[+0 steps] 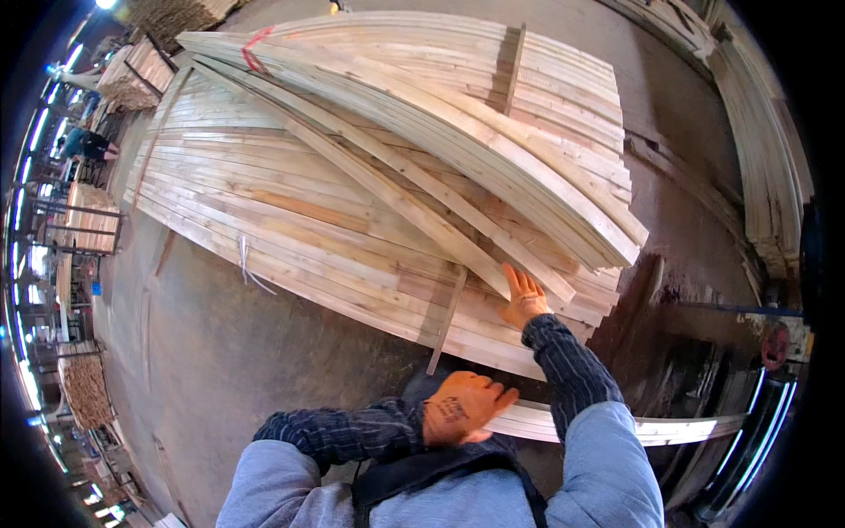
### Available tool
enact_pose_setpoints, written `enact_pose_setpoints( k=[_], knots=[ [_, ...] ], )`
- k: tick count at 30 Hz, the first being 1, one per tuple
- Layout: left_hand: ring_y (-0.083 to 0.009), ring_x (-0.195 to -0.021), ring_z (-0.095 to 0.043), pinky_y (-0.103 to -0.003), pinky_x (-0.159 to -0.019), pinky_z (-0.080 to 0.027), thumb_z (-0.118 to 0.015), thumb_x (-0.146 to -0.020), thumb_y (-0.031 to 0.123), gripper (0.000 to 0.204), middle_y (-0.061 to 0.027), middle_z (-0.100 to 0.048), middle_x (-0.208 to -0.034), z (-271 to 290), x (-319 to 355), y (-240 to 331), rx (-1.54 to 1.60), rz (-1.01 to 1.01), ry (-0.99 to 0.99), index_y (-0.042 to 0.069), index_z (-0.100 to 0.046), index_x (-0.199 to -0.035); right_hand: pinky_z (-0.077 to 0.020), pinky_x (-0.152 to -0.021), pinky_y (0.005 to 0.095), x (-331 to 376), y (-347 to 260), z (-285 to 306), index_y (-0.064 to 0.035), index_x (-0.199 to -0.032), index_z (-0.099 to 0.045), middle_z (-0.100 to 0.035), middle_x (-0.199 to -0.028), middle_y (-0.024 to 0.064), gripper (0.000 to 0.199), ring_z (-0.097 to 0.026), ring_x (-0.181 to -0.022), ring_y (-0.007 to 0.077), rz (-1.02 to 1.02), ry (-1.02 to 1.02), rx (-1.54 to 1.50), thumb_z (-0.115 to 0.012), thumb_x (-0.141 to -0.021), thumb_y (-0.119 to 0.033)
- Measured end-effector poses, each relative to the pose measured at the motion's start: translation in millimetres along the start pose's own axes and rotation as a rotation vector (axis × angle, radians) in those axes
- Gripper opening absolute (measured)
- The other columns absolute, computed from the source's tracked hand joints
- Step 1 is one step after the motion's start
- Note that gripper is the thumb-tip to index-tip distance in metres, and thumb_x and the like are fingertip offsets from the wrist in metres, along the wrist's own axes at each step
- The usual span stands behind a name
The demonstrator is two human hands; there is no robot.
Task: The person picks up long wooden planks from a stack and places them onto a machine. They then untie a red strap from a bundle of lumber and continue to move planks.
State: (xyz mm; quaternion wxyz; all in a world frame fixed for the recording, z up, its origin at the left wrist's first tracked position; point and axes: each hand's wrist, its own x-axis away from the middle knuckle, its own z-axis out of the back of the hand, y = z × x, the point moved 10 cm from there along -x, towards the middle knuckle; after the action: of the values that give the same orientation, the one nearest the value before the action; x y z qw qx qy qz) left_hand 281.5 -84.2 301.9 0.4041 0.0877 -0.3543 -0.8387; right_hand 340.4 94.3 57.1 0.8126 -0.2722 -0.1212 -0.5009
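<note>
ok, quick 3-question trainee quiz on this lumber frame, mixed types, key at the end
1. True or false: the right hand rests on the stacked boards.
2. The left hand grips: A) a red strap B) a loose plank C) a broom
3. What colour are the gloves on both hands?

Key: 1 true; 2 B; 3 orange

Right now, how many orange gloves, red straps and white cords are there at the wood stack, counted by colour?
orange gloves: 2, on the left hand gripping a pale board and on the right hand lying flat on the wood stack
red strap: 1
white cord: 1
Total: 4
</note>
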Motion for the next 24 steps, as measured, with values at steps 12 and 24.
enact_pose_setpoints(
  k=[12, 24],
  knots=[
    [-0.0182, -0.124, -0.06, -0.041, -0.098, -0.057, -0.088, -0.088, 0.026, 0.081, -0.0097, -0.063, -0.136, -74.6, 24.4, -362.2, 1.242, 0.755, 0.774, 0.009, -0.045, -0.154, -0.0567, -0.094, 0.0527, -43.2, 16.6, -67.9, -0.0228, -0.161, -0.037, -0.069, -0.126, 0.0218, 0.09, -0.069, -0.113, 0.0408, -0.078, -0.073, 0.029, -0.08, -0.082, -0.029],
    [-0.0237, -0.106, -0.067, -0.04, -0.089, -0.053, -0.083, -0.091, 0.027, 0.044, -0.0075, -0.067, -0.116, -88.6, 42.5, -502.1, 1.489, 1.172, 0.978, 0.011, -0.055, -0.121, -0.0448, -0.115, 0.0501, -69.0, 42.6, 34.9, -0.0219, -0.159, -0.043, -0.061, -0.145, 0.0137, 0.085, -0.054, -0.138, 0.0343, -0.127, 0.254, 0.073, -0.08, -0.083, -0.035]
  ],
)
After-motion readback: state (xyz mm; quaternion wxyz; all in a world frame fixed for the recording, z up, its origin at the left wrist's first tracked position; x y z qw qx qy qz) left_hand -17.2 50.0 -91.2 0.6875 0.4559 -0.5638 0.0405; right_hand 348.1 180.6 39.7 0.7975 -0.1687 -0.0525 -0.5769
